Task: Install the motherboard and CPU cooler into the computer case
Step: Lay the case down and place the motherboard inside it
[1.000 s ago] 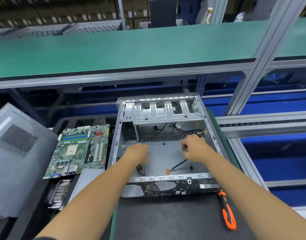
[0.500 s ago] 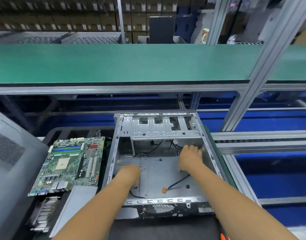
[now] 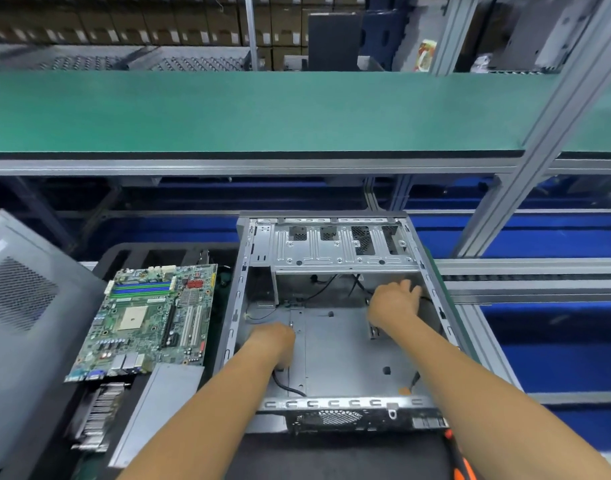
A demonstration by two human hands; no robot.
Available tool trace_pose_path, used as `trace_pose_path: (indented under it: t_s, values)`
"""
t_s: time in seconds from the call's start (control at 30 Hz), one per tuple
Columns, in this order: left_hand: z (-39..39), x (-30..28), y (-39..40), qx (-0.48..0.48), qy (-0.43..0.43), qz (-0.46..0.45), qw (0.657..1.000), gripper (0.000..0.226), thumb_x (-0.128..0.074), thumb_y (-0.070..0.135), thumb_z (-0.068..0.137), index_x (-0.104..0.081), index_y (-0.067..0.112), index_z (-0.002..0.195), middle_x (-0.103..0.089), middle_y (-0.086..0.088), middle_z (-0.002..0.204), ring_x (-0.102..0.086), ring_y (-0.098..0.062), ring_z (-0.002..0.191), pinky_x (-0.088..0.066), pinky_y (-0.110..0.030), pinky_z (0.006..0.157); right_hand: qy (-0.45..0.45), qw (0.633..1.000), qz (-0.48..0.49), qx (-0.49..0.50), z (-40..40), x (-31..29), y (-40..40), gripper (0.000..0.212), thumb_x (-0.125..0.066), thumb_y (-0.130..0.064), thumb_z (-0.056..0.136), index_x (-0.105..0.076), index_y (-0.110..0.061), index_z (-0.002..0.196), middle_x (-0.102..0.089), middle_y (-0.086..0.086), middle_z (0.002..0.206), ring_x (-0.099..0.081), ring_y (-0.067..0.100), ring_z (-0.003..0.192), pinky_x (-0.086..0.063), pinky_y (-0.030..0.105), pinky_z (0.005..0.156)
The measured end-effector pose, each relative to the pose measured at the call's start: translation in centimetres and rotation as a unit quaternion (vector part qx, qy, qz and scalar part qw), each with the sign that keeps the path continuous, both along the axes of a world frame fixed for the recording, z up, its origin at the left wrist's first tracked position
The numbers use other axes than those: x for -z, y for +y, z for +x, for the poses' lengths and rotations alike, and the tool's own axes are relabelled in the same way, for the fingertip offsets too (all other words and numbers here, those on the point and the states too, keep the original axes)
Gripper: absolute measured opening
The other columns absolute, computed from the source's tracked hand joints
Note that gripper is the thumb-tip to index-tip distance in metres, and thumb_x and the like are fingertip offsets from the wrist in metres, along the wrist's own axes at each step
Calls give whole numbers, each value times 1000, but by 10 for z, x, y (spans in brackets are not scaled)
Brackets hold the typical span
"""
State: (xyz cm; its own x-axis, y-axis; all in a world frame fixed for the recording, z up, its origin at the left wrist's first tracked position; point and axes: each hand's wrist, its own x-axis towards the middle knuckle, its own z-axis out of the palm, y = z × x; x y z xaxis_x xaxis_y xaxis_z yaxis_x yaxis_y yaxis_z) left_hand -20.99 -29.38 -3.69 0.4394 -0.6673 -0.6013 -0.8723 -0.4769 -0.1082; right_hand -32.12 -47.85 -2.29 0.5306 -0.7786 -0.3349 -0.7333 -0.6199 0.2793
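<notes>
The open grey computer case (image 3: 331,403) lies flat in front of me, its floor bare. My left hand (image 3: 273,341) is inside at the near left, fingers curled down around a black cable (image 3: 285,384) that trails toward the front wall. My right hand (image 3: 394,301) reaches into the far right corner, fingers stretched out against the loose black wires (image 3: 357,284) under the drive cage. The green motherboard (image 3: 148,320) lies outside, left of the case. A finned metal part (image 3: 96,417), probably the cooler, sits below the motherboard.
A grey vented side panel (image 3: 20,323) leans at the far left. A flat grey plate (image 3: 158,407) lies beside the finned part. An orange-handled screwdriver (image 3: 461,464) rests at the near right. A green shelf (image 3: 262,112) and aluminium posts (image 3: 539,147) stand behind.
My right hand has moved from the case's middle to the far right corner by the wires. My left hand has stayed at the near left. The camera has tilted up a little.
</notes>
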Motion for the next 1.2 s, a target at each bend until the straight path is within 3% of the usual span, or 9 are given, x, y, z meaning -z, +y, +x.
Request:
trace_pose_path:
  t_s: [0.4, 0.6, 0.67, 0.77, 0.83, 0.93, 1.03, 1.1, 1.2]
  values:
    - [-1, 7, -5, 3, 21, 5, 1000, 33, -41, 5, 89, -52, 4, 119, -57, -11, 119, -59, -27, 100, -46, -30, 71, -50, 993, -46, -92, -7, 5, -1, 29, -53, -10, 88, -57, -16, 116, -63, 4, 116, -56, 24, 113, -33, 37, 100]
    - [2, 11, -5, -5, 45, 0, 999, 28, -42, 6, 91, -54, 4, 117, -58, -10, 117, -59, -26, 99, -47, -30, 72, -63, 993, -56, -84, -6, -1, 4, 31, -55, -12, 87, -58, -14, 118, -62, 7, 119, -54, 26, 114, -37, 36, 96]
    - [2, 10, -8, -6, 50, -15, 999, 30, -42, 7, 90, -54, 5, 118, -55, -10, 121, -58, -27, 103, -49, -33, 79, -78, 991, -52, -93, -1, -5, 12, 36, -56, -15, 88, -54, -12, 124, -57, 9, 125, -49, 27, 118, -36, 38, 97]
    - [2, 0, -20, 4, 57, -93, 994, 30, -42, 11, 90, -53, 6, 117, -47, -12, 123, -49, -30, 114, -45, -39, 90, -99, 988, 8, -120, 9, -10, 37, 47, -54, -24, 90, -45, -8, 133, -44, 12, 135, -37, 30, 127, -33, 42, 101]
    - [0, -10, -35, 11, 57, -182, 982, 24, -44, 12, 89, -56, 7, 109, -49, -12, 115, -49, -29, 110, -45, -40, 89, -123, 979, 97, -132, 9, -20, 44, 43, -51, -21, 91, -49, -6, 131, -43, 13, 136, -37, 31, 129, -36, 41, 99]
    - [-14, -25, -62, 27, 98, -288, 952, 17, -46, 15, 88, -58, 8, 97, -54, -12, 104, -54, -30, 97, -47, -39, 78, -245, 939, 188, -149, 0, -52, 20, 25, -48, -6, 86, -65, -12, 103, -62, 10, 111, -58, 28, 101, -46, 32, 76]
    - [-32, -31, -88, 50, 141, -356, 922, 14, -47, 12, 85, -57, 9, 94, -58, -10, 101, -54, -28, 93, -45, -36, 73, -306, 918, 201, -154, -15, -81, -13, 28, -44, -1, 84, -66, -18, 81, -66, 3, 90, -60, 24, 86, -51, 33, 72]
    - [-42, -31, -102, 14, 179, -398, 900, 15, -49, 12, 84, -56, 11, 98, -59, -8, 102, -56, -26, 94, -46, -34, 75, -329, 912, 195, -148, -27, -88, -34, 29, -44, 0, 84, -64, -18, 75, -63, -3, 79, -61, 21, 78, -51, 31, 66]
    - [-53, -25, -120, -10, 209, -398, 893, 32, -55, 17, 88, -53, 13, 119, -58, -6, 121, -54, -23, 109, -47, -37, 90, -372, 895, 218, -117, -39, -82, -53, 32, -46, 2, 86, -65, -20, 72, -64, -7, 74, -64, 16, 71, -51, 24, 59]
